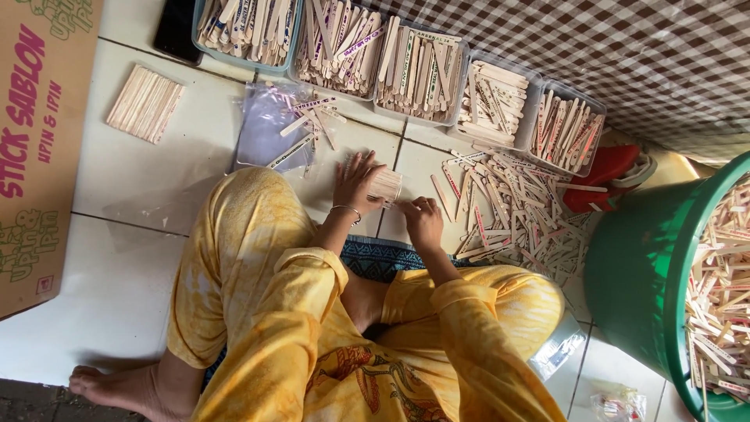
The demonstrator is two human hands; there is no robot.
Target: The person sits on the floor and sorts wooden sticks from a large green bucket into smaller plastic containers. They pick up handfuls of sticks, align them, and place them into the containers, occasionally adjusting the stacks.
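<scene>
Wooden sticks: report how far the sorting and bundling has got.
Done: five clear trays hold sorted sticks, and a neat stack lies on the tiles. In hand: the left hand and right hand grip one bundle. Left: a loose pile on the floor and a green bucket full of sticks.

Both hands, left (355, 184) and right (422, 221), reach forward, fingers curled.
</scene>
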